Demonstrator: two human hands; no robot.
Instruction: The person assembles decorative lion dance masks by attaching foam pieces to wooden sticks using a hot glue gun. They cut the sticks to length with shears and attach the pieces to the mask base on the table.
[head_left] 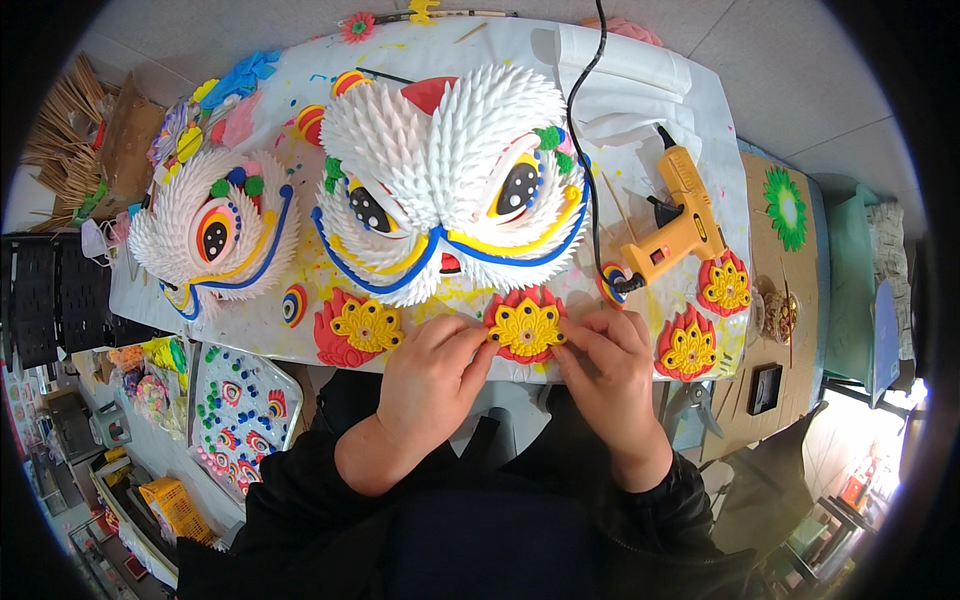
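My left hand (428,380) and my right hand (612,378) pinch opposite sides of a yellow flower-shaped ornament (526,330) with a red flame-like backing and small dark dots. It lies at the table's near edge, just below a large white lion mask (470,120). Layered white spikes cover the mask, around two dark eyes and blue and yellow bands. A similar red-and-yellow ornament (365,326) rests left of my left hand. Two more, a lower ornament (687,346) and an upper ornament (725,284), are beyond my right hand.
A yellow hot glue gun (682,222) lies at right, its black cord (573,110) running past the mask. Farther left sits a smaller white mask (215,220). A metal tray (292,400) with beads and eye-shaped pieces stands at lower left. Wooden sticks (65,140) fill a box.
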